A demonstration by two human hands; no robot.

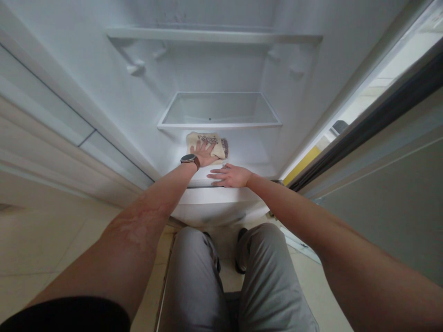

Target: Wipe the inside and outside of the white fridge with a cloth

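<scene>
My left hand (203, 154), with a dark watch on its wrist, lies flat with fingers spread on a beige patterned cloth (215, 142). The cloth rests on the white floor of an open fridge compartment (252, 154), just below a clear glass shelf (219, 123). My right hand (229, 175) rests open, fingers stretched out to the left, on the compartment's front edge, a little nearer to me than the cloth. It holds nothing.
A second shelf (214, 36) sits higher inside the white fridge. The open fridge door (380, 152) stands to the right, white drawer fronts (44, 133) to the left. My grey-trousered knees (238, 276) are on a pale tiled floor (51, 240).
</scene>
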